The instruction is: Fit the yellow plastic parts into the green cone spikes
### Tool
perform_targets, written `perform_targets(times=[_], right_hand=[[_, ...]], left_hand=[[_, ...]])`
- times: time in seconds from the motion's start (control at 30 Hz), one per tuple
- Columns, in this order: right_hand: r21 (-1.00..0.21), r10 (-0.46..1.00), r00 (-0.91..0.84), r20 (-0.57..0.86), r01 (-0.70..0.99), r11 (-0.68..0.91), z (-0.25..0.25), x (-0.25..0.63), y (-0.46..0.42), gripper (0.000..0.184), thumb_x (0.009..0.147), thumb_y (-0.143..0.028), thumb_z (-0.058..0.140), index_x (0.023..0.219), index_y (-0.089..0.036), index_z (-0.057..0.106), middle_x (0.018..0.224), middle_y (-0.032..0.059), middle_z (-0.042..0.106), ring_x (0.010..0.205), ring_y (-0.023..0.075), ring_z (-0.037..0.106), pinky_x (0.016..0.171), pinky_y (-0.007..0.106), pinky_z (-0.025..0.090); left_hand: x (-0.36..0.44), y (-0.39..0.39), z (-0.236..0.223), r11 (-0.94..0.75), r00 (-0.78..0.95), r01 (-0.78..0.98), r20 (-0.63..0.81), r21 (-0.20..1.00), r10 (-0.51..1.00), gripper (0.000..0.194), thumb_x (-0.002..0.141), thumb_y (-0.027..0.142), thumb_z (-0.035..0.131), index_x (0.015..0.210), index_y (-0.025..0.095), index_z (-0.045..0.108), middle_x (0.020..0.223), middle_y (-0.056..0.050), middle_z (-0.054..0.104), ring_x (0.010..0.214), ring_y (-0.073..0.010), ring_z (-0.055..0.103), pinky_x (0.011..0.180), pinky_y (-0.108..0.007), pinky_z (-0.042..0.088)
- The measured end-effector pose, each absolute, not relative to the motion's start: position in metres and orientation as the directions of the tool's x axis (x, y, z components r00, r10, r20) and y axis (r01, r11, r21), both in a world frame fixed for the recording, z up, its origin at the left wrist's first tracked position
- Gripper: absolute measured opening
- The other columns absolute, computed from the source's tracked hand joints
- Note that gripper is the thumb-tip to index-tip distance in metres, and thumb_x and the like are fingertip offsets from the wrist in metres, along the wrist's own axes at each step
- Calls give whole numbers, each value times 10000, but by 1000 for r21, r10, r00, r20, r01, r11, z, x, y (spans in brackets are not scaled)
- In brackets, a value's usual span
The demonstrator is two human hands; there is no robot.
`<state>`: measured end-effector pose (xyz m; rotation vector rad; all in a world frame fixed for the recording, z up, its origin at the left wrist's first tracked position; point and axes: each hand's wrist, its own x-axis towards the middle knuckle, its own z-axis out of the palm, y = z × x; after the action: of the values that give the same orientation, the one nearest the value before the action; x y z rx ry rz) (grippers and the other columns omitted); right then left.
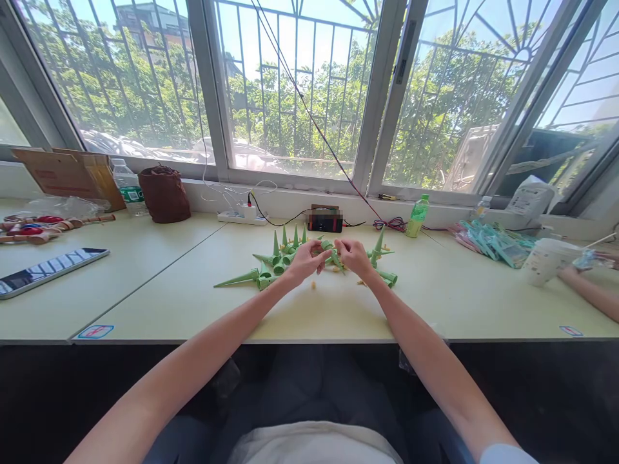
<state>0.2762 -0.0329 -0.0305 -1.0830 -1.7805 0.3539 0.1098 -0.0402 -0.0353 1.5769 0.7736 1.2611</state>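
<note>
My left hand (308, 260) is closed around a short green plastic tube-like piece (327, 245), above the middle of the table. Just to its right, my right hand (354, 258) has its fingers curled together close to that piece; whatever lies between them is too small to make out. Pointed green plastic cones (238, 279) and short green sockets (265, 282) lie and stand around both hands. On the right side, an upright cone (378, 243) rises beside my right hand. A small yellowish piece (313, 285) rests on the tabletop in front, with several similar ones partly hidden under the hands.
Behind the parts stands a phone (325, 221), near a power strip (242, 216) and cables. A green bottle (417, 216) is right of it. Packaged items (493, 241), a white cup (550, 262) and another person's arm (592, 290) are far right. A tablet-like device (53, 270) lies left.
</note>
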Motion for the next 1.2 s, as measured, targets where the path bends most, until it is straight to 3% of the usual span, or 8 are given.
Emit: perform_targets(times=[0.13,0.27,0.4,0.53,0.73,0.87,1.03,1.2], right_hand=[[-655,803,-121,583,515,553,-30,277,-33,472,890,-551,398,575,-200,399,491,-26,369,502,112,347,515,263,257],[-669,811,-135,569,498,552,-30,277,-32,471,891,-547,393,572,-201,407,490,-22,382,495,114,359,511,262,265],[-688,813,-143,564,464,559,-32,276,-31,475,893,-545,397,563,-202,396,490,-22,377,483,112,363,507,261,269],[-689,801,-128,584,444,573,-34,274,-30,496,897,-561,398,555,-202,398,485,-21,381,479,111,364,503,260,270],[-696,781,-32,624,433,573,-33,273,-30,519,898,-599,406,565,-202,410,481,-16,410,492,114,365,501,259,273],[-699,765,18,643,423,577,-32,274,-31,515,899,-600,410,570,-204,410,483,-21,402,495,112,350,500,260,270],[-666,768,-75,636,449,596,-30,272,-35,510,898,-597,415,580,-199,420,500,-16,426,514,113,371,514,258,282],[-667,786,-103,610,469,579,-30,272,-38,503,897,-601,401,602,-196,442,508,-10,442,523,120,387,523,262,293]], left_hand=[[110,-40,-38,-520,213,122,490,845,846,423,734,423,745,990,165,528,923,-34,612,424,-40,485,382,-208,373],[110,-42,-39,-660,186,318,638,681,747,314,782,319,694,1019,182,540,1005,-39,623,478,-28,450,475,-197,410],[108,-43,-39,-711,206,364,692,602,692,274,812,293,652,1046,196,546,1052,-48,635,514,-38,448,503,-190,408],[109,-44,-37,-702,194,356,686,617,701,272,816,308,646,1043,204,537,1050,-45,637,503,-30,450,501,-179,404],[115,-43,-34,-532,147,183,512,826,846,414,757,392,719,1041,206,483,912,-26,646,419,-44,503,396,-176,358],[116,-43,-31,-279,252,-32,278,960,927,409,810,557,623,833,159,531,679,-28,617,387,-87,508,356,-209,354],[112,-44,-26,68,467,-176,22,982,884,642,831,721,448,743,112,631,696,-104,657,441,-111,539,388,-238,386],[109,-44,-25,138,526,-224,1,965,850,609,850,682,456,764,117,667,755,-119,679,478,-112,539,418,-245,402]])
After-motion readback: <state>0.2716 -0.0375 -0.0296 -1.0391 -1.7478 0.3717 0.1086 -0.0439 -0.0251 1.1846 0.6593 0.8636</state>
